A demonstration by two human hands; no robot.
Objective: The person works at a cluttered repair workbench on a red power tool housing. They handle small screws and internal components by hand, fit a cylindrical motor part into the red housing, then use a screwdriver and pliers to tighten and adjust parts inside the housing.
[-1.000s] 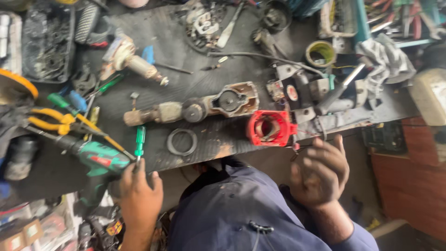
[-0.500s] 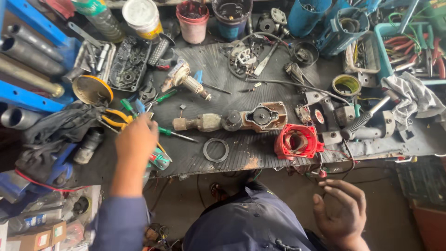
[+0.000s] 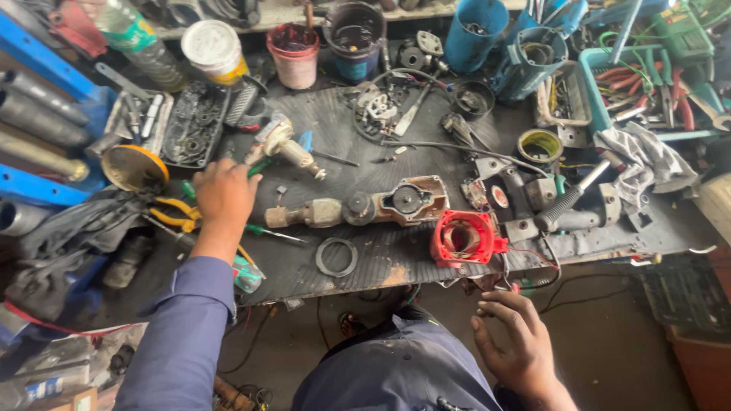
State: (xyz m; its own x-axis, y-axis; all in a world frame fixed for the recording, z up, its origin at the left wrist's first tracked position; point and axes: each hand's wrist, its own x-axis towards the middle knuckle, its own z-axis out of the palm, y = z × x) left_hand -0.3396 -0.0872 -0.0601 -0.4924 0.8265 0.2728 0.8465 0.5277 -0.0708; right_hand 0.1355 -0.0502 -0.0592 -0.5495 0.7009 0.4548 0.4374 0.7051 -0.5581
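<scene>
At the left of the frame, the left hand (image 3: 223, 194) rests closed over a green screwdriver (image 3: 259, 167) on the workbench (image 3: 381, 259). The right hand (image 3: 518, 342), lower right, is wide open and holds nothing.

A ring (image 3: 336, 256) is lying just before the motor housing (image 3: 358, 207), with a fan cover (image 3: 464, 237) sitting to its right and a hand (image 3: 223, 194) resting to its left.

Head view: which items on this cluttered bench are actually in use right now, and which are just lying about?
In hand or at hand:
- left hand over the green-handled screwdrivers
- yellow-handled pliers beside it
- right hand, empty, off the bench

Lying about:
- red plastic motor housing
- grey metal gearbox with shaft
- black rubber ring
- blue cylindrical housing
- grey rag
</scene>
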